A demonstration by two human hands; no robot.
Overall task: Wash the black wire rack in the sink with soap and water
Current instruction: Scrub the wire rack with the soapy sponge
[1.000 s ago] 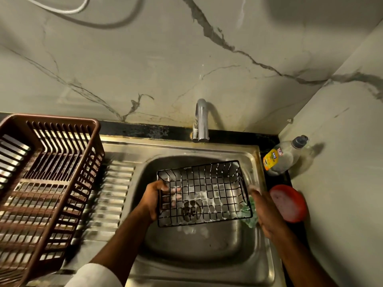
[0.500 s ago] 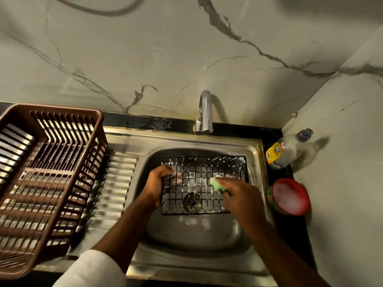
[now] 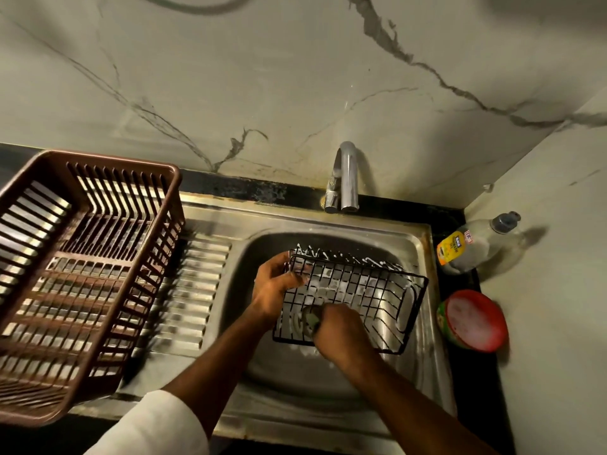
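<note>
While tilted over the sink (image 3: 423,372), black wire rack (image 3: 371,290) foam-streaked along far rim, left hand (image 3: 274,292) gripping its left edge, right hand (image 3: 340,330) clenching green sponge (image 3: 312,318) against its grid.

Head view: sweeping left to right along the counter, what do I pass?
Brown dish basket → ribbed drainboard → left hand gripping the black wire rack over the sink → red soap tub, with the dish soap bottle behind it.
</note>
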